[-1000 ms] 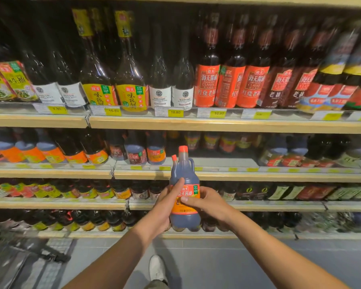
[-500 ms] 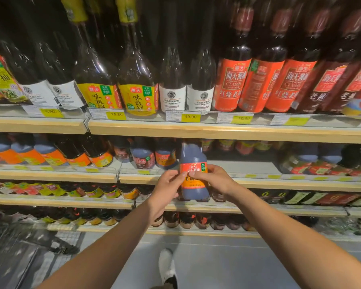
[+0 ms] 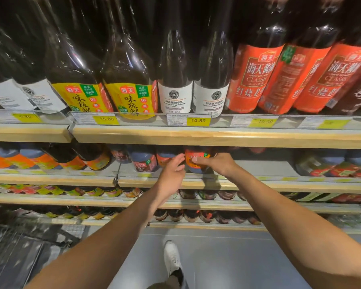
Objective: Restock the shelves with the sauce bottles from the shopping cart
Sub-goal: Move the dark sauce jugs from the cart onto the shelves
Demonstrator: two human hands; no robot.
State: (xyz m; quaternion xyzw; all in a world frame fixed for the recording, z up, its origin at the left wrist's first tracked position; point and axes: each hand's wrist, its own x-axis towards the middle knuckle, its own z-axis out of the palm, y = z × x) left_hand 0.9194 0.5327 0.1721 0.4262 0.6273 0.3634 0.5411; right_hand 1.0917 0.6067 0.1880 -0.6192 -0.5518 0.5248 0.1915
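I was at the placing step: the sauce bottle (image 3: 196, 168), with its orange label, stood on the second shelf (image 3: 258, 185) at the centre of the frame. My right hand (image 3: 219, 164) curled round its front, and my left hand (image 3: 172, 174) lay with fingers straight at its left side. Next, I judged, I had to seat it in line with its neighbours, let go, then reach back to the shopping cart (image 3: 19, 247) at lower left. Above, the price tags read 15.80 (image 3: 106, 119), 10.80 (image 3: 198, 120) and 10.90 (image 3: 264, 122). The red-labelled bottles (image 3: 256, 80) said 海天 and CLASSIC, and the yellow-labelled bottles (image 3: 133, 99) said 味极鲜.
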